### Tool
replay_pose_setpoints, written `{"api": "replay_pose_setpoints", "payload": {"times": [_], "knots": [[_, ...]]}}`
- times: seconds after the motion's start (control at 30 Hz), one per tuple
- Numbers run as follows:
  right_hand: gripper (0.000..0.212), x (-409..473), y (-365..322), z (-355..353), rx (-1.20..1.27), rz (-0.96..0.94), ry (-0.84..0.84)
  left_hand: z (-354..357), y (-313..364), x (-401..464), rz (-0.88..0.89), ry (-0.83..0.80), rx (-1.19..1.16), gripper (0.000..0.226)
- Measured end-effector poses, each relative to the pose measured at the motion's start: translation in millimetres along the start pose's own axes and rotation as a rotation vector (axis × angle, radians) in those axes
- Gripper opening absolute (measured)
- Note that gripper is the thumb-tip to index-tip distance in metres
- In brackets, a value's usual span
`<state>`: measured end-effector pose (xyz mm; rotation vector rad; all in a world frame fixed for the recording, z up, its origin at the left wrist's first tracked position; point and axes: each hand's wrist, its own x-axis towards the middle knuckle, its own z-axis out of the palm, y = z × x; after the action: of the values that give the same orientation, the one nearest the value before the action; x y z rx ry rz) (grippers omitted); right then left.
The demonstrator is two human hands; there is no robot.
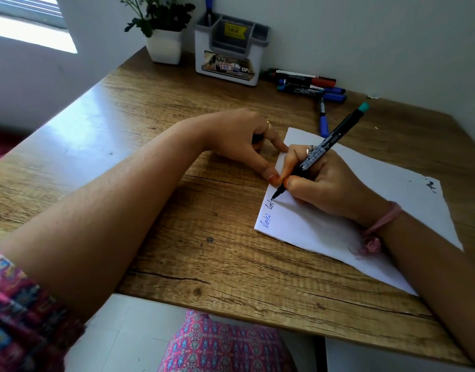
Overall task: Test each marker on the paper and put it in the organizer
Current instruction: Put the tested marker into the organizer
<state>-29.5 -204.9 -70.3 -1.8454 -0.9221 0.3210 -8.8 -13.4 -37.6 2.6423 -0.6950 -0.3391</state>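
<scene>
My right hand point(325, 181) grips a black marker with a teal end point(330, 142); its tip touches the white paper point(392, 189) near the left edge, beside blue scribbles point(267, 218). My left hand point(241, 140) rests on the desk with thumb and a fingertip on the paper's left edge. A small dark thing point(257, 138), seemingly the marker's cap, is tucked under its curled fingers. The white organizer with a grey insert point(225, 52) stands at the back, a blue pen point(209, 6) upright in its left compartment.
Several markers with red, blue and green caps point(309, 83) lie in a pile right of the organizer by the wall. One blue-capped marker point(323, 119) lies just beyond the paper. A potted plant point(164, 44) stands left of the organizer. The wooden desk point(177, 116) ends close to my lap.
</scene>
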Motion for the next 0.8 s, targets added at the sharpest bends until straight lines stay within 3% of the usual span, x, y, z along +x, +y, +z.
{"api": "replay_pose_setpoints", "payload": {"times": [0.17,0.5,0.8], "knots": [[0.016,-0.1,-1.0,0.0,-0.009,0.01,0.016,-0.2,0.0,0.2,0.0,-0.009,-0.002,0.075],[0.017,-0.2,-1.1,1.0,-0.005,-0.002,0.047,0.7,-3.3,2.2,0.007,0.012,-0.024,0.051],[0.008,-1.0,-4.1,0.5,-0.011,-0.008,0.031,2.2,-5.1,4.2,0.002,0.018,-0.052,0.068]]}}
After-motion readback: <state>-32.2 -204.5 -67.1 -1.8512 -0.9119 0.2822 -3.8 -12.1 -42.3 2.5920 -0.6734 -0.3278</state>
